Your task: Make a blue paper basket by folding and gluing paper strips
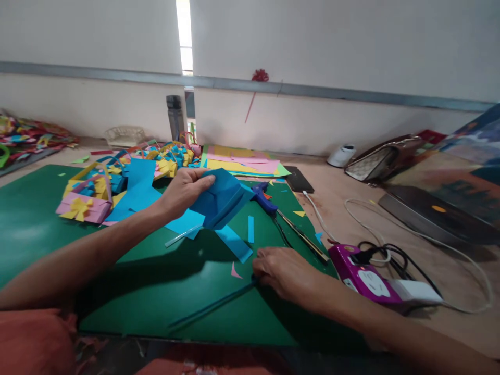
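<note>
We worked at a long bench [351,198] against a pale wall, most of our side covered by a green cutting mat [47,219]. Behind it sat a heap of coloured paper scraps and little baskets [117,177], a flat stack of coloured sheets [242,161], a dark phone [299,179] and, off to the right, a purple power strip [361,276] with a tangle of cables [390,255].

Our left hand [182,192] held the folded blue paper piece [221,200] lifted off the mat, thumb on top and fingers beneath, gripping its left edge so most of the piece stuck out to the right of the grip. Our right hand [287,273] lay knuckles up on the mat, fingertips pressing on the end of a long thin blue strip [211,307] that ran down and left from it; whether the fingers were pinching it or only resting on it we could not tell.

We judged that the paper, held by one edge only, could sag or unfold, and a tight pinch could crease it. The strip looked thin enough to tear or slide if pulled while pinned. The blue glue gun [263,200] lay just beside the held piece, its nozzle possibly hot, and the scissors [302,237] lay close above the right hand, so a careless reach risked a burn or a nick. A small pink scrap [235,272] and blue offcuts [250,229] lay loose nearby and could stick to any glued work
</note>
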A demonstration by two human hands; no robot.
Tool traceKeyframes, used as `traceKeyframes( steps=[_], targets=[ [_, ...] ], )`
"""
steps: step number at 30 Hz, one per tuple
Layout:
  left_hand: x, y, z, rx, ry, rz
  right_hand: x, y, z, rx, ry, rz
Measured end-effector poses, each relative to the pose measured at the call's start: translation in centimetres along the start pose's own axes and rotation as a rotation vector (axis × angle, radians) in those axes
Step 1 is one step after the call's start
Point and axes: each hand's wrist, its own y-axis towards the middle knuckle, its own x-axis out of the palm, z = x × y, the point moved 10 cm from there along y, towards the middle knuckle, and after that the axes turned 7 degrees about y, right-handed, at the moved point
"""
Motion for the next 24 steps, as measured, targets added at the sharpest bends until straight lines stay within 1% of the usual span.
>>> traceKeyframes(
  steps=[2, 3, 4, 6, 9, 11, 13, 15, 17, 18, 21, 24],
  targets=[
    [0.8, 0.3, -1.1, -0.048, -0.024, -0.054, -0.2, -0.7, -0.3, -0.029, 0.247, -0.011],
    [1.1, 0.3, -1.6, -0.073, -0.044, -0.071, -0.7, -0.9, -0.1, -0.027, 0.396, 0.010],
    [1.4, 0.4, -2.0, -0.095, -0.066, -0.084, -1.5, -1.1, 0.2, -0.012, 0.546, 0.059],
    [2.0, 0.2, -2.8, -0.144, -0.103, -0.102, -3.7, -1.5, 1.5, 0.044, 0.800, 0.248],
    [3.0, -0.5, -3.8, -0.224, -0.108, -0.164, -6.9, -2.4, 3.6, 0.090, 1.043, 0.592],
    [4.1, -1.2, -4.0, -0.246, -0.085, -0.293, -8.1, -2.8, 4.4, 0.060, 1.176, 0.763],
    [5.5, -2.1, -3.7, -0.227, -0.047, -0.482, -8.6, -2.8, 5.0, 0.020, 1.285, 0.865],
    [6.6, -3.0, -3.3, -0.192, -0.018, -0.640, -8.3, -2.5, 5.4, 0.004, 1.350, 0.899],
    [7.2, -3.8, -3.0, -0.169, -0.044, -0.724, -7.8, -1.8, 5.5, 0.007, 1.367, 0.863],
    [7.5, -4.0, -2.9, -0.173, -0.076, -0.742, -7.5, -1.5, 5.5, 0.005, 1.363, 0.838],
    [8.2, -4.8, -3.4, -0.244, -0.171, -0.737, -6.8, -0.7, 5.0, -0.011, 1.332, 0.759],
    [8.7, -5.2, -4.6, -0.336, -0.221, -0.680, -6.2, -0.2, 4.6, -0.020, 1.313, 0.706]
  ],
)
